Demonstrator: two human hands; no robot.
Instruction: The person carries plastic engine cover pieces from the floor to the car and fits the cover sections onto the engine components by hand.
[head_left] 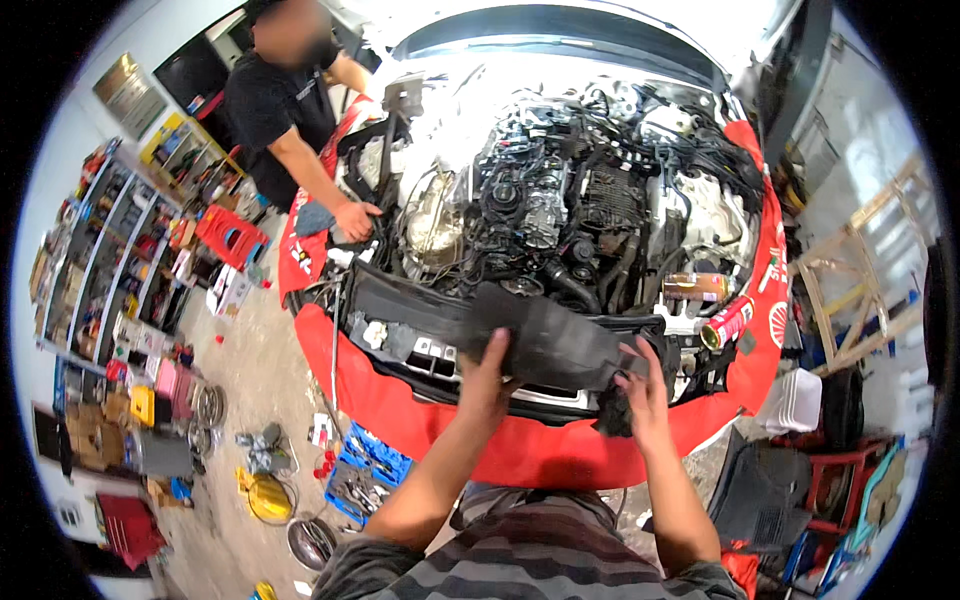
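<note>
My left hand (490,365) grips a dark grey-black plastic panel (540,340) over the front of the open engine bay, its thumb on top. My right hand (642,385) is at the panel's right end, fingers bent against it, with a crumpled dark piece (612,415) hanging below. Behind the panel lies the engine (530,190). A brownish can (695,287) and a red can (728,322) lie at the bay's right side. A red protective cover (530,450) drapes the car's front edge.
A co-worker (280,120) leans at the car's left side, a hand (355,220) on its edge. Shelves (100,250) line the left wall. A blue tool tray (365,470) and yellow machine (265,492) sit on the floor. A wooden ladder (860,270) and chairs (830,490) stand right.
</note>
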